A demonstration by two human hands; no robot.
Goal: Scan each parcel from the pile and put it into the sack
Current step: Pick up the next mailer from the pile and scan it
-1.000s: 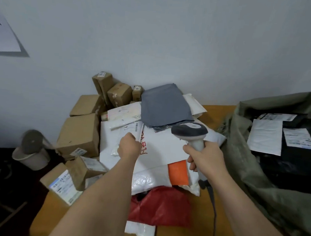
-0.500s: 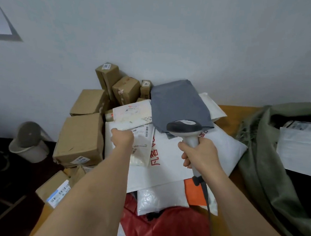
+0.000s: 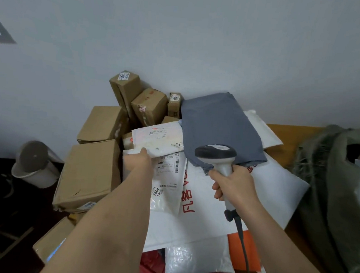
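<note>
A pile of parcels covers the table against the wall. My left hand [image 3: 139, 162] grips the near edge of a small white labelled parcel [image 3: 158, 138] lying at the pile's middle. My right hand [image 3: 234, 186] holds the handle of a grey and white barcode scanner [image 3: 215, 154], its head hovering over the lower edge of a grey mailer bag [image 3: 219, 126]. Under both lies a large white mailer with red characters [image 3: 209, 200]. The olive-green sack [image 3: 327, 175] stands open at the right edge.
Brown cardboard boxes [image 3: 89, 171] stack at the pile's left and back. A red bag [image 3: 151, 264], an orange packet [image 3: 235, 246] and a clear-white bubble bag [image 3: 195, 260] lie near me. A grey bin [image 3: 35, 164] stands on the dark floor at left. The scanner cable [image 3: 244, 250] hangs down.
My left hand has moved up from the labelled white bag to the small white parcel behind it. The scanner has shifted left with my right hand; the view has turned left, away from the sack.
</note>
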